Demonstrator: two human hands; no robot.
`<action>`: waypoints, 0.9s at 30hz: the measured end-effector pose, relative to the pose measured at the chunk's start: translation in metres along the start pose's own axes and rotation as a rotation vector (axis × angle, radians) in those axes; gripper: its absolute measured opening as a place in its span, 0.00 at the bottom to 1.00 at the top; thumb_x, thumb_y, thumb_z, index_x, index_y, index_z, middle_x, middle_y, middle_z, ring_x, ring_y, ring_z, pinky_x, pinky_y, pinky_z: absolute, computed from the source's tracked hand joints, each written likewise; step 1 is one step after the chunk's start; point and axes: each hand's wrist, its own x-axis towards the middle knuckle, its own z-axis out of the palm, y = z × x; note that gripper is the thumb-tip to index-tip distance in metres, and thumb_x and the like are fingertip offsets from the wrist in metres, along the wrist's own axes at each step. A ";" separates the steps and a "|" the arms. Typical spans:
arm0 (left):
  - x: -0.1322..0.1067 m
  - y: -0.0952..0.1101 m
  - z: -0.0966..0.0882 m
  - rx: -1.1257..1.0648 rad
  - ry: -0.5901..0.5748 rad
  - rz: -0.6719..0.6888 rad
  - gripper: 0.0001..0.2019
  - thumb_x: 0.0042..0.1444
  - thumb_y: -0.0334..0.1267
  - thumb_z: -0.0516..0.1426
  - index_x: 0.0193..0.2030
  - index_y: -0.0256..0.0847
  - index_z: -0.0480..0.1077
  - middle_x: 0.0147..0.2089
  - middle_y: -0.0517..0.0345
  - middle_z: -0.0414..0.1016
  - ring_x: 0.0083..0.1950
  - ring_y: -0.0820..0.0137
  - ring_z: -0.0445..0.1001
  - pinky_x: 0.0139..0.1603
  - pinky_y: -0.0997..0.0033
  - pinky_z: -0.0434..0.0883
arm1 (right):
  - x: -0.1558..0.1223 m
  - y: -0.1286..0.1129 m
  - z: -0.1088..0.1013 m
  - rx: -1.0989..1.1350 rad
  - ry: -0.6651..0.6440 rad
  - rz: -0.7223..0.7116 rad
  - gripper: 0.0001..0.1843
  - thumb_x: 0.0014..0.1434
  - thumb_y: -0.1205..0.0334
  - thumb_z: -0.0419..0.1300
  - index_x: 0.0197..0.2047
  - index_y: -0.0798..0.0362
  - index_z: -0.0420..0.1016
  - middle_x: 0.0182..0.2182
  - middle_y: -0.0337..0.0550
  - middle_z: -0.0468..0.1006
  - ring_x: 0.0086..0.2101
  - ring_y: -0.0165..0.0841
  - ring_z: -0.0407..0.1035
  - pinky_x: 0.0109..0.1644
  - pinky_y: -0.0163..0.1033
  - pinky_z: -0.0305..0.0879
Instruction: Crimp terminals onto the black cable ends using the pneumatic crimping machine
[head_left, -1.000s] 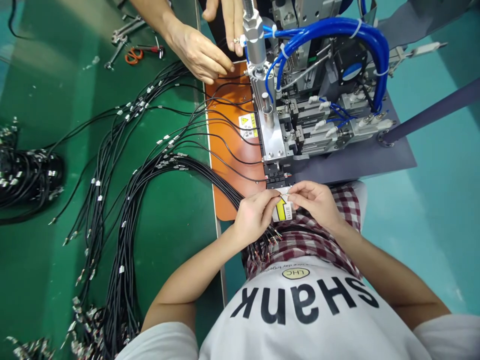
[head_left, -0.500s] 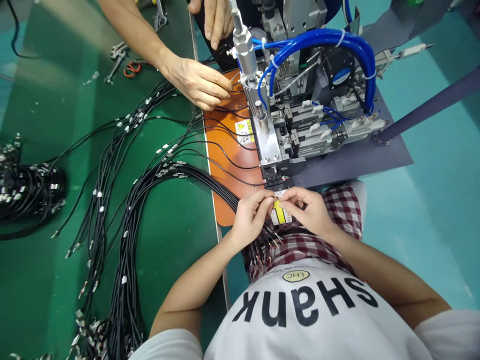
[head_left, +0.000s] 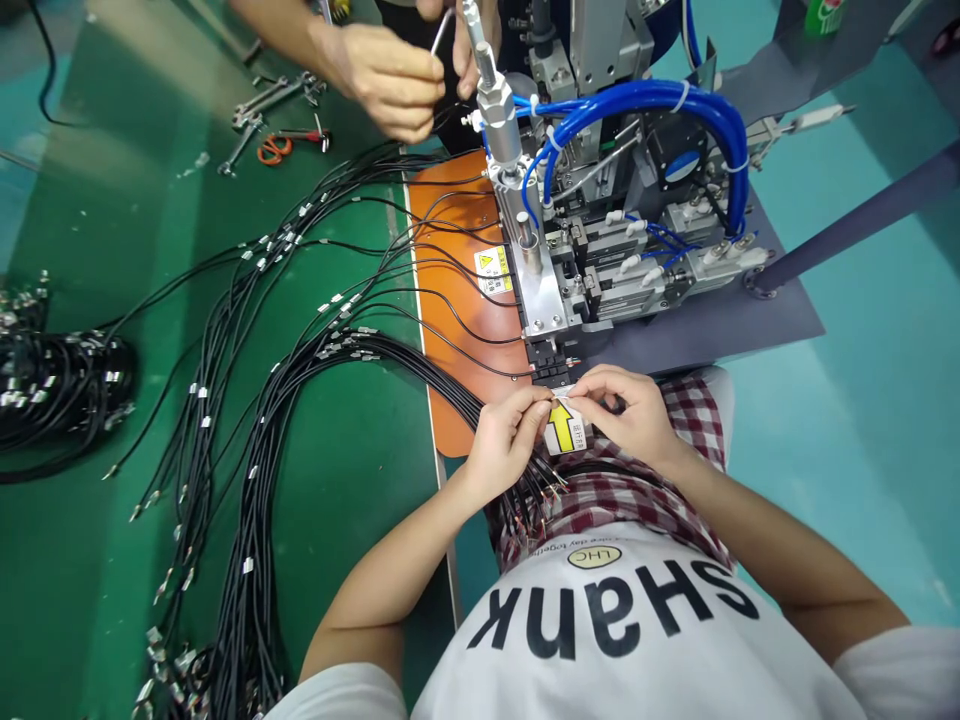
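Observation:
My left hand is closed in a pinch at the front of the orange plate. Facing it, my right hand also pinches, fingertips nearly meeting the left ones. Thin pale wires of a cable end show between them; the fingers hide most of it. Right below the fingertips is a label with a yellow arrow. A bundle of black cables passes under my left hand, its stripped ends hanging over my lap. Just beyond my hands is the machine's black cable fixture.
The machine has blue air hoses and a row of cables entering it. Across from me, a co-worker's hand holds a hex key. Wrenches, orange-handled scissors and more cables lie on the green table.
The co-worker's hand has lifted away from the cables by the machine, up and back, with the hex key now visible. My hands keep their pinch, nearly in place. The view has shifted slightly.

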 end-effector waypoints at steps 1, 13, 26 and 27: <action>0.000 0.000 0.000 0.018 0.003 0.012 0.11 0.70 0.41 0.51 0.47 0.39 0.73 0.27 0.62 0.67 0.27 0.76 0.65 0.31 0.76 0.65 | 0.000 -0.002 -0.002 -0.023 -0.006 -0.034 0.05 0.63 0.59 0.64 0.38 0.50 0.80 0.35 0.43 0.81 0.30 0.31 0.70 0.31 0.38 0.64; -0.001 -0.004 0.005 0.072 0.021 0.044 0.11 0.70 0.40 0.52 0.49 0.39 0.73 0.30 0.61 0.70 0.30 0.75 0.67 0.33 0.76 0.66 | -0.009 -0.019 0.014 0.450 -0.164 0.421 0.13 0.63 0.51 0.63 0.38 0.53 0.77 0.24 0.35 0.73 0.20 0.24 0.58 0.21 0.32 0.54; -0.001 0.001 0.002 0.026 0.017 -0.001 0.10 0.70 0.39 0.52 0.47 0.39 0.73 0.28 0.63 0.66 0.28 0.76 0.63 0.31 0.76 0.64 | 0.000 -0.012 -0.005 0.098 -0.071 0.134 0.05 0.59 0.59 0.68 0.37 0.51 0.80 0.31 0.38 0.78 0.26 0.26 0.65 0.33 0.34 0.65; -0.001 0.001 0.002 0.025 0.015 -0.002 0.10 0.70 0.39 0.52 0.47 0.40 0.73 0.27 0.63 0.66 0.28 0.76 0.64 0.31 0.76 0.64 | 0.000 -0.012 -0.003 0.095 -0.068 0.109 0.04 0.60 0.60 0.68 0.37 0.51 0.80 0.31 0.38 0.78 0.26 0.26 0.65 0.33 0.35 0.65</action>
